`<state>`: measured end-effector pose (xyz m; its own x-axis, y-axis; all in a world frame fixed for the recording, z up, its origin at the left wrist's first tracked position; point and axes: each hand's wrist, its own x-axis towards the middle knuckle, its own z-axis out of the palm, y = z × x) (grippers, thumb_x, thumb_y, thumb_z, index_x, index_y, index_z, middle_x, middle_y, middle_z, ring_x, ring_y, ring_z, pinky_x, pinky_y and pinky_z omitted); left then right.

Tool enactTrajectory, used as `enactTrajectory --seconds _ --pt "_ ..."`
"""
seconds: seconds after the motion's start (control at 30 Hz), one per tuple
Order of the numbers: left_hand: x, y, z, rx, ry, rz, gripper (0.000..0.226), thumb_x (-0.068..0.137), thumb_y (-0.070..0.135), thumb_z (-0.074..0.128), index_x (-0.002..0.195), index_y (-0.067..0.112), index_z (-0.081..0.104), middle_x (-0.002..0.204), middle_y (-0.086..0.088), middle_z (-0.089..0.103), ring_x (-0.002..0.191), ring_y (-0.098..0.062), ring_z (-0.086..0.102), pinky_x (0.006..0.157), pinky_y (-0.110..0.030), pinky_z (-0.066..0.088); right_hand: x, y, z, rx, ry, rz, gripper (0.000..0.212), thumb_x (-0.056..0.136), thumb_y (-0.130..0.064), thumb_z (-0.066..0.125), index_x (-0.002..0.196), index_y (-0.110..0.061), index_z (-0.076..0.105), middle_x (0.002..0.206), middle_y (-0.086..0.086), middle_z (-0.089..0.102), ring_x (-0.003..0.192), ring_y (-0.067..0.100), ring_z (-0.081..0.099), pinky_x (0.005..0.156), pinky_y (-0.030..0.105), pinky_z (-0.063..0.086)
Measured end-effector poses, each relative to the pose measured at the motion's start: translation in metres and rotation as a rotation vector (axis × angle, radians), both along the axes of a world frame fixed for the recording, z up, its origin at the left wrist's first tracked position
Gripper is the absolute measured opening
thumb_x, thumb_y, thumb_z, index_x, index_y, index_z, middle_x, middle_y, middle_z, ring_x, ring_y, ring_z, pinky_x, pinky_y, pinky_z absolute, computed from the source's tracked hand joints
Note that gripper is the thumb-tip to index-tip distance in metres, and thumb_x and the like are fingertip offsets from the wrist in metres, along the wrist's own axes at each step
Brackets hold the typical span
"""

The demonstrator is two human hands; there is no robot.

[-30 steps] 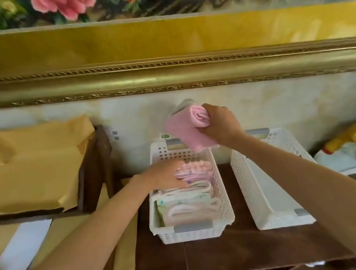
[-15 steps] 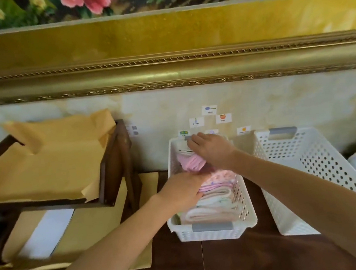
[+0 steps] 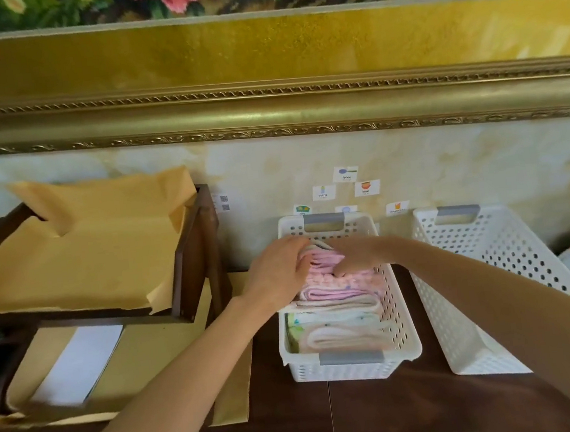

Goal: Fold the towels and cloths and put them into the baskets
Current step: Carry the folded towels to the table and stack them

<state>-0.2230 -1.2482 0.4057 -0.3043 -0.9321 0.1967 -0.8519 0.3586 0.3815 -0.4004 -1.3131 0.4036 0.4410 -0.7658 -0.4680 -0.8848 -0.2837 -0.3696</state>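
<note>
A white perforated basket (image 3: 350, 364) stands on the dark wooden shelf and holds a row of folded towels (image 3: 343, 333) set on edge. The folded pink towel (image 3: 320, 259) sits at the far end of that row. My right hand (image 3: 359, 255) reaches into the basket from the right, its fingers curled down round the pink towel. My left hand (image 3: 279, 269) lies against the left side of the row, with straight fingers touching the pink towel's top edge. A second white basket (image 3: 495, 263) stands tilted to the right, with nothing visible inside.
A wooden tray lined with yellow paper (image 3: 85, 252) sits raised at the left, with more yellow paper and a white sheet (image 3: 77, 367) below it. Small picture labels (image 3: 346, 173) are stuck on the wall behind the baskets. A gold picture frame (image 3: 264, 111) hangs above.
My right hand brought the pink towel down from above the basket into its far end. My left hand slid along the row toward the far end. The view shifted left.
</note>
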Motion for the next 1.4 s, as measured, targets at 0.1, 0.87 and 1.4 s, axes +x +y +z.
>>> enactTrajectory --seconds 0.1,0.87,1.4 --pt "-0.004 -0.015 0.005 0.263 -0.069 -0.155 0.028 0.099 0.031 0.047 0.123 0.018 0.052 0.114 0.001 0.059 0.103 -0.018 0.055 0.087 -0.028 0.043 -0.003 -0.01 0.011 0.087 -0.081 -0.106 0.028 0.098 -0.027 0.041 0.105 -0.003 0.055 0.089 0.021 0.051 0.076 0.017 0.048 0.08 0.031 0.049" --pt "0.004 0.021 -0.003 0.443 -0.458 -0.308 0.106 0.082 0.081 0.03 0.15 0.017 -0.021 0.154 -0.001 -0.033 0.141 -0.017 -0.031 0.116 -0.045 -0.018 -0.017 0.028 0.012 0.008 -0.031 -0.036 0.06 0.099 -0.047 0.038 0.149 -0.016 0.027 0.154 0.005 0.03 0.142 0.025 0.028 0.116 0.037 0.022" --pt "-0.01 0.023 0.01 0.43 -0.564 -0.22 0.106 0.082 0.074 0.048 0.154 0.019 -0.006 0.161 -0.001 -0.012 0.149 -0.02 -0.008 0.12 -0.048 -0.002 -0.025 0.055 -0.008 -0.273 0.194 0.074 0.089 0.09 -0.068 0.033 0.154 -0.016 -0.002 0.161 0.007 -0.005 0.148 0.023 -0.006 0.118 0.043 -0.007"
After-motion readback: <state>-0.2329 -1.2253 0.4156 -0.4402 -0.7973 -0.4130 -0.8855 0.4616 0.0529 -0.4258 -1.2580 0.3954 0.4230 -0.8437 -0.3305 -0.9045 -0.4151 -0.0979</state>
